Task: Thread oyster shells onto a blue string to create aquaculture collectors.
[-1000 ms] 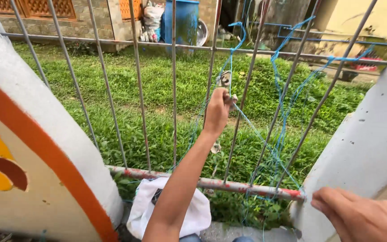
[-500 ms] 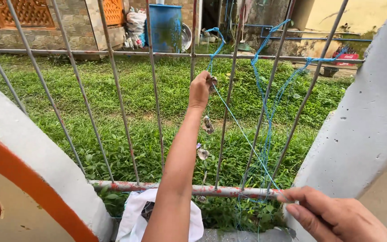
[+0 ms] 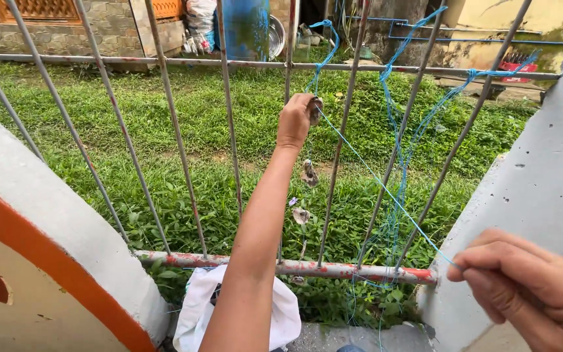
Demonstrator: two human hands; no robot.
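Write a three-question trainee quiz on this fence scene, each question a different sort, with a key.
1. True or false: the left hand is raised against the metal railing.
2. What runs taut between the left hand and the right hand? A) blue string B) wire C) ribbon
3. Fill in: below the left forearm lies a white ____.

Key: 1 true. 2 A, the blue string. 3 bag.
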